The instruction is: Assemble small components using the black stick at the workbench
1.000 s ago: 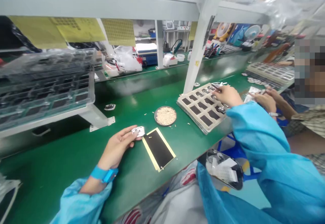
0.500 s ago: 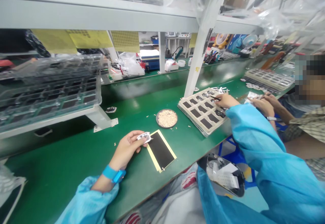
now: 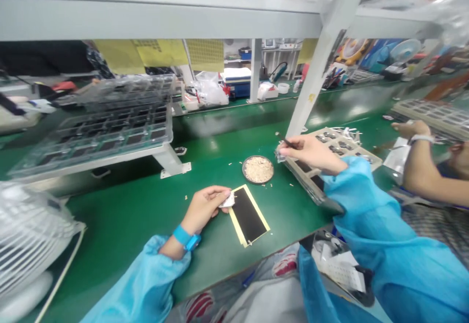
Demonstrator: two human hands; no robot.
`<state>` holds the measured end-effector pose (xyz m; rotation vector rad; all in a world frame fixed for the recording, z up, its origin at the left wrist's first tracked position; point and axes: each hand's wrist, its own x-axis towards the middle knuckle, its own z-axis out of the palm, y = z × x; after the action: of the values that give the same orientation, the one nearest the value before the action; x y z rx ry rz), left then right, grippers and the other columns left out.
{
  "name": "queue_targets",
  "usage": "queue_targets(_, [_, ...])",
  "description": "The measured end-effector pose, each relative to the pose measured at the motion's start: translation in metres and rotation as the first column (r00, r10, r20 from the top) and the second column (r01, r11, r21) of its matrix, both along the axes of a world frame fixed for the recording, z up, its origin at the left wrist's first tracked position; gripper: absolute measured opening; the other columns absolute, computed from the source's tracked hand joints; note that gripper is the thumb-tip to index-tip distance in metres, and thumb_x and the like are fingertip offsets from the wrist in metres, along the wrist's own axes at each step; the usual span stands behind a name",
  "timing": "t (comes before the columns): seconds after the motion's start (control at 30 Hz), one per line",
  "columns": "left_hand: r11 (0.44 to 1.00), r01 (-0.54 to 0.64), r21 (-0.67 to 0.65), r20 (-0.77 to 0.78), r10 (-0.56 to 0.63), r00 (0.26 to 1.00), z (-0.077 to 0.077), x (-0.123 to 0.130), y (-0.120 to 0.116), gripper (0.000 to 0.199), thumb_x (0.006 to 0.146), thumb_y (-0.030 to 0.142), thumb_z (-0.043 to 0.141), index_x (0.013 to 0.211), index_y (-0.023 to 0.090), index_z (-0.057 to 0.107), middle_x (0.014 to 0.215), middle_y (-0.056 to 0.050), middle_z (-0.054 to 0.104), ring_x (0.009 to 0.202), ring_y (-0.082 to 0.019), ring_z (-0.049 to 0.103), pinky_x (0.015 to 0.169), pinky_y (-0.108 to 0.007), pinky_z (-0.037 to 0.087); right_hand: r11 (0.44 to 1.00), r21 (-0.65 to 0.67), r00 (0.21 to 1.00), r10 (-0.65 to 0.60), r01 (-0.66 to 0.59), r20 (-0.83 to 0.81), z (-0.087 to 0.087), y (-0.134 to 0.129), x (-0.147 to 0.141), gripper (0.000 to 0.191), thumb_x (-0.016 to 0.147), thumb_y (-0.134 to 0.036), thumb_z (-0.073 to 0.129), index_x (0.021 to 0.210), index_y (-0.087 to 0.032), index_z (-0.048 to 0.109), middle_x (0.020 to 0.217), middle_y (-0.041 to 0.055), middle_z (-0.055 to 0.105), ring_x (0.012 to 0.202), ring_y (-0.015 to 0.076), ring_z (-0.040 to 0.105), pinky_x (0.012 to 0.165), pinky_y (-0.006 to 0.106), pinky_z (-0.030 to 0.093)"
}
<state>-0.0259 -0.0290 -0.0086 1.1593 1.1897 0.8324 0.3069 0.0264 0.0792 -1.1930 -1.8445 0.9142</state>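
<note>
My left hand (image 3: 208, 205) is closed on a small flat white part (image 3: 227, 200), pinched between thumb and fingers beside a black sheet with a yellow border (image 3: 250, 215). Farther right, my right hand (image 3: 308, 151) is closed round dark tweezers (image 3: 290, 143). A small shiny silvery part (image 3: 280, 153) shows at its fingertips; whether the tips or the fingers grip it I cannot tell. This hand is over the left edge of a beige compartment tray (image 3: 372, 159) bearing dark pads and small metallic parts. A round dish (image 3: 258, 183) of small pale pieces lies between my hands.
On the left, a raised rack holds clear trays (image 3: 120, 137), with a white fan (image 3: 32, 245) in front. A slanted white post (image 3: 311, 86) rises behind the compartment tray. A bin of scraps (image 3: 340, 264) stands below the table edge. At right is a co-worker's arm (image 3: 421, 166).
My right hand has moved left from over the compartment tray toward the dish, carrying a small silvery part. The left hand still holds the white part. The view has turned left.
</note>
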Motion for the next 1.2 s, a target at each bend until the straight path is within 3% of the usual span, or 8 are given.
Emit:
queue_targets(0.13, [1.000,-0.016,-0.008,0.009,0.017,1.000,-0.002,-0.002,0.001,0.045,0.078,0.050,0.073,0.101,0.012,0.071,0.071,-0.007,0.070,0.053,-0.012,0.062,0.039,-0.016,0.026,0.979,0.016,0.969,0.202,-0.202,-0.144,-0.018,-0.005,-0.086,0.026,0.088,-0.042,0.073,0.097,-0.017,0.075,0.093,0.0054,0.071,0.088,0.0240,0.066,0.078,0.032,0.053])
queue_targets(0.27, [0.993,-0.111,0.051,0.155,0.102,0.983,-0.003,-0.002,0.002,0.043,0.082,0.043,0.068,0.109,0.010,0.069,0.078,-0.009,0.072,0.062,-0.016,0.067,0.043,-0.019,0.034,0.972,-0.023,0.948,0.222,-0.234,-0.229,-0.045,-0.012,-0.121,0.026,0.086,-0.042,0.075,0.092,-0.017,0.072,0.086,0.0042,0.070,0.081,0.0228,0.065,0.075,0.033,0.053])
queue_targets(0.37, [0.981,-0.181,0.073,0.242,0.159,0.957,-0.002,-0.003,0.002,0.043,0.082,0.038,0.066,0.114,0.009,0.069,0.091,-0.013,0.074,0.071,-0.020,0.070,0.047,-0.021,0.039,0.966,-0.106,0.934,0.194,-0.234,-0.299,-0.063,-0.016,-0.123,0.030,0.081,-0.045,0.081,0.088,-0.017,0.072,0.085,0.0046,0.069,0.080,0.0226,0.065,0.073,0.032,0.053])
queue_targets(0.47, [0.968,-0.226,0.107,0.283,0.188,0.941,-0.002,-0.005,0.002,0.045,0.082,0.034,0.064,0.118,0.009,0.069,0.105,-0.015,0.073,0.077,-0.020,0.068,0.050,-0.023,0.043,0.955,-0.240,0.931,0.082,-0.175,-0.356,-0.075,-0.017,-0.123,0.036,0.076,-0.049,0.085,0.083,-0.017,0.071,0.073,0.0025,0.064,0.065,0.0181,0.060,0.056,0.025,0.047])
queue_targets(0.63, [0.947,-0.235,0.221,0.275,0.170,0.946,-0.003,-0.004,-0.002,0.048,0.079,0.023,0.065,0.126,0.013,0.066,0.119,-0.013,0.070,0.083,-0.017,0.065,0.061,-0.024,0.048,0.814,-0.513,0.885,0.002,-0.271,-0.466,-0.084,-0.021,-0.132,0.043,0.072,-0.051,0.088,0.086,-0.014,0.073,0.050,-0.0054,0.043,0.040,0.0068,0.029,0.037,0.020,0.015])
queue_targets(0.77, [0.942,-0.217,0.254,0.265,0.148,0.953,-0.002,0.001,-0.006,0.053,0.076,0.018,0.067,0.129,0.016,0.064,0.125,-0.012,0.067,0.106,-0.024,0.066,0.077,-0.027,0.053,0.796,-0.536,0.868,-0.028,-0.280,-0.495,-0.088,-0.024,-0.139,0.044,0.069,-0.053,0.089,0.076,-0.014,0.070,0.049,-0.0052,0.042,0.038,0.0052,0.023,0.037,0.020,0.007])
queue_targets(0.93, [0.942,-0.214,0.260,0.265,0.143,0.953,-0.001,0.004,-0.008,0.052,0.078,0.022,0.071,0.129,0.016,0.063,0.127,-0.013,0.066,0.111,-0.025,0.065,0.092,-0.033,0.053,0.815,-0.518,0.861,-0.046,-0.261,-0.507,-0.091,-0.026,-0.142,0.045,0.070,-0.055,0.087,0.075,-0.015,0.067,0.053,-0.0041,0.046,0.038,0.0049,0.022,0.036,0.020,0.009])
queue_targets(1.2, [0.911,-0.224,0.347,0.119,0.194,0.974,-0.006,0.007,-0.008,0.053,0.079,0.026,0.075,0.129,0.016,0.063,0.121,-0.012,0.069,0.099,-0.022,0.067,0.079,-0.029,0.053,0.818,-0.519,0.846,-0.078,-0.248,-0.527,-0.094,-0.024,-0.144,0.046,0.072,-0.054,0.088,0.076,-0.015,0.064,0.055,-0.0039,0.047,0.037,0.0041,0.023,0.035,0.020,0.009])
